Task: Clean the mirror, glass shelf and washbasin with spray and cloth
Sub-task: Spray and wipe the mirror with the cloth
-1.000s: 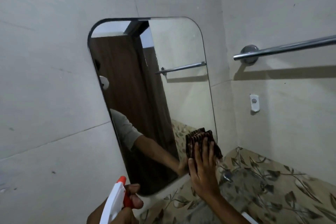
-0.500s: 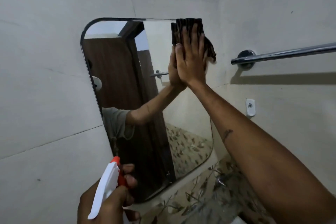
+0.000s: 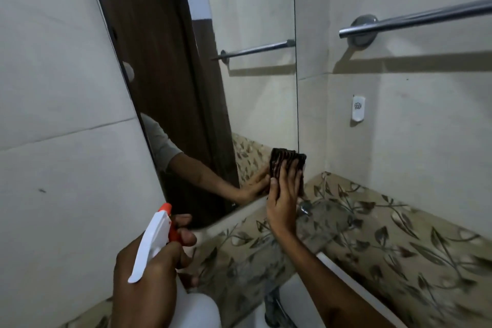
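A tall mirror (image 3: 239, 93) with rounded corners hangs on the tiled wall. My right hand (image 3: 283, 196) presses a dark brown ribbed cloth (image 3: 286, 161) flat against the mirror's lower right corner. My left hand (image 3: 151, 266) grips a white spray bottle (image 3: 150, 242) with an orange nozzle, low in front of the mirror's bottom edge. A glass shelf (image 3: 327, 224) runs below the mirror, with a small metal fitting on it. The white washbasin rim (image 3: 343, 271) shows beneath my right forearm.
A chrome towel rail (image 3: 415, 17) juts from the right wall at head height. A small white wall fitting (image 3: 358, 108) sits below it. Leaf-patterned tiles (image 3: 415, 242) line the wall behind the basin. A tap (image 3: 274, 309) stands at the bottom.
My right hand swept the cloth from the mirror's upper right corner down to its lower right corner. The view dropped lower. The left hand kept hold of the spray bottle.
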`<state>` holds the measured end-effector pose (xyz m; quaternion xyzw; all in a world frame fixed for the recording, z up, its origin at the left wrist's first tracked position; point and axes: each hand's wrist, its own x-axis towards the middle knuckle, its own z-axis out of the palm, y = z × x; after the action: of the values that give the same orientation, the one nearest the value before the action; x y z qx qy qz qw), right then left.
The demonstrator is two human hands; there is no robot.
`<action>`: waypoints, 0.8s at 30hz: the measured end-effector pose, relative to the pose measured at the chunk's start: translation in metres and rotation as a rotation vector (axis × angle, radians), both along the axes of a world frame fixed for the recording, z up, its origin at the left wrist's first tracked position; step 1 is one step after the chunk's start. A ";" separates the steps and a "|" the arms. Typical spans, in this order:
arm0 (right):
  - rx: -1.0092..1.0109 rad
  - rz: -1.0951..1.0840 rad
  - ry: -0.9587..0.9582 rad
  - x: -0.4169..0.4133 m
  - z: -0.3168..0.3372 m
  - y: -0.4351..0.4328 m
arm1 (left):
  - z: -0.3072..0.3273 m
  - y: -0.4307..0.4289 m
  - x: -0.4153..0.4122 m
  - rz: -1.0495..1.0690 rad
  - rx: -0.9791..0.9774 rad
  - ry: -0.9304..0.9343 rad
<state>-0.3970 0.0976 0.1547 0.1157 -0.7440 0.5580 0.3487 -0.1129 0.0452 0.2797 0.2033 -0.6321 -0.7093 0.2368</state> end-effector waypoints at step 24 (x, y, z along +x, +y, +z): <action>-0.042 0.887 -0.289 0.273 -0.026 -0.115 | -0.029 -0.064 0.112 0.270 -0.172 -0.014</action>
<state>-0.1238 -0.0176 0.1291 0.3366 -0.6521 0.6787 -0.0285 -0.0005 -0.0185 0.2511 0.2702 -0.6590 -0.6130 0.3421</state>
